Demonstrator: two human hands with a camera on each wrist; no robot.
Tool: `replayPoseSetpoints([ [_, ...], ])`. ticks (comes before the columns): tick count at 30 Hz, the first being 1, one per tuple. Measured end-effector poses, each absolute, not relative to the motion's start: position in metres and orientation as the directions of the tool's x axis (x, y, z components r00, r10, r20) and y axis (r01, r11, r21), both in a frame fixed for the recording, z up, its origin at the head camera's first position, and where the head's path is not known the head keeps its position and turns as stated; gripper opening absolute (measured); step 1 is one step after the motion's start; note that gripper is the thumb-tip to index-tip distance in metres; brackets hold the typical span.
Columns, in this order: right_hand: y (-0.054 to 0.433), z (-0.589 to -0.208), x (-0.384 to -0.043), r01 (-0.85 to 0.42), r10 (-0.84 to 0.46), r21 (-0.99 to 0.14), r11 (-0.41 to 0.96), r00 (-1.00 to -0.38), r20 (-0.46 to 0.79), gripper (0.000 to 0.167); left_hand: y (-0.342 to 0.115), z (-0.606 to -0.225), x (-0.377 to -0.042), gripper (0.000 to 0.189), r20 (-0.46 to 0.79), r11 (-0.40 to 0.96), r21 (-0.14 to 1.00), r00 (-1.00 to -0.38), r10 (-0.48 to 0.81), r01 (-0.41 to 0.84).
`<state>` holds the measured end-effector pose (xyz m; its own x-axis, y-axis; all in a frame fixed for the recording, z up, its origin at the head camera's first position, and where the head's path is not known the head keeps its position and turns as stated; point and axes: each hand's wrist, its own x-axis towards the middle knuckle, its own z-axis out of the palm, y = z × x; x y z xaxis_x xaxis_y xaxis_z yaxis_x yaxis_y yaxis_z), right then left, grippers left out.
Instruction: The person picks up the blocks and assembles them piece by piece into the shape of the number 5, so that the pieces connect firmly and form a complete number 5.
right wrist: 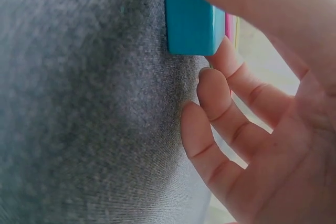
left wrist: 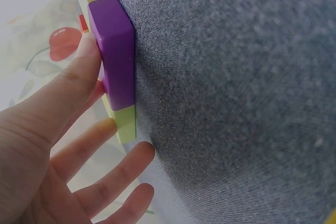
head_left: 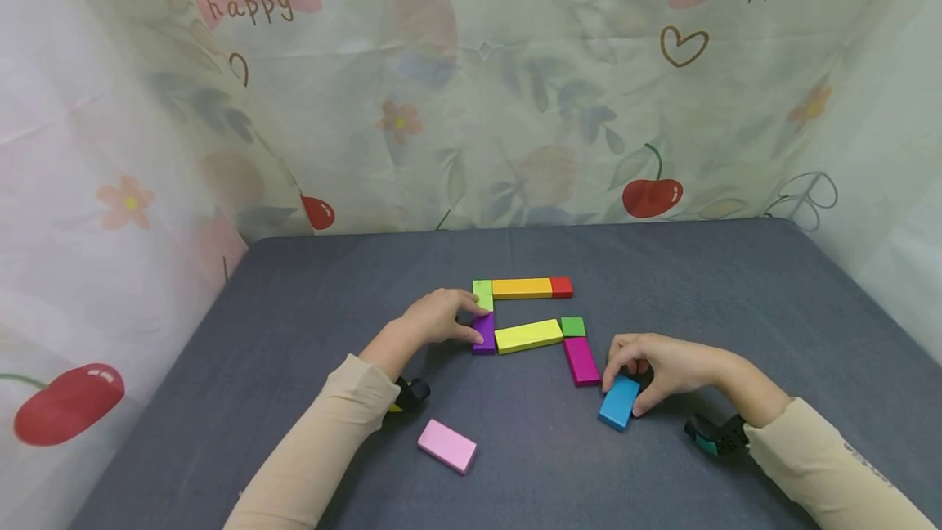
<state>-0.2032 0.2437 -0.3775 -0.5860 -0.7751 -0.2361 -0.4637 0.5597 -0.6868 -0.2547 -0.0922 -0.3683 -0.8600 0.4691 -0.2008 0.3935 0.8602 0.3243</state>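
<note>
The row of coloured blocks lies on the dark cloth. My left hand (head_left: pixel 439 317) rests on the purple block (head_left: pixel 489 330), its thumb on top in the left wrist view and its other fingers spread. Just above the purple block is a light green block (head_left: pixel 482 288), close to those fingers. My right hand (head_left: pixel 666 362) pinches a blue block (head_left: pixel 618 407) between thumb and index finger; the other fingers bend loosely below it in the right wrist view. Close to the blue block, up and left, lies a magenta block (head_left: pixel 581 362).
From the light green block an orange block (head_left: pixel 521 289) and a red block (head_left: pixel 562 288) run right. A yellow block (head_left: pixel 528 336) slants from the purple block to a green block (head_left: pixel 573 327). Nearer me lies a pink block (head_left: pixel 447 446). A printed curtain (head_left: pixel 478 129) hangs behind the table.
</note>
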Motion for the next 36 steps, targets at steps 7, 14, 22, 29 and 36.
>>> replayPoseSetpoints([
  [7,0.243,-0.375,-0.202,-0.471,-0.778,-0.686,0.554,-0.586,-0.226,0.029,-0.092,-0.368,-0.255,0.048,-0.194,0.858,0.323,-0.860,0.472,0.399],
  [14,0.240,-0.373,-0.201,-0.476,-0.779,-0.683,0.554,-0.586,-0.223,0.029,-0.093,-0.370,-0.255,0.048,-0.190,0.857,0.322,-0.859,0.476,0.403],
  [22,0.234,-0.369,-0.200,-0.485,-0.781,-0.677,0.554,-0.585,-0.219,0.030,-0.093,-0.369,-0.255,0.048,-0.194,0.859,0.325,-0.861,0.470,0.396],
  [29,0.230,-0.367,-0.198,-0.502,-0.789,-0.673,0.544,-0.579,-0.206,0.031,-0.093,-0.368,-0.255,0.049,-0.193,0.858,0.321,-0.859,0.473,0.400],
  [36,0.225,-0.366,-0.196,-0.515,-0.788,-0.658,0.549,-0.581,-0.202,0.030,-0.093,-0.368,-0.255,0.048,-0.188,0.855,0.324,-0.858,0.479,0.406],
])
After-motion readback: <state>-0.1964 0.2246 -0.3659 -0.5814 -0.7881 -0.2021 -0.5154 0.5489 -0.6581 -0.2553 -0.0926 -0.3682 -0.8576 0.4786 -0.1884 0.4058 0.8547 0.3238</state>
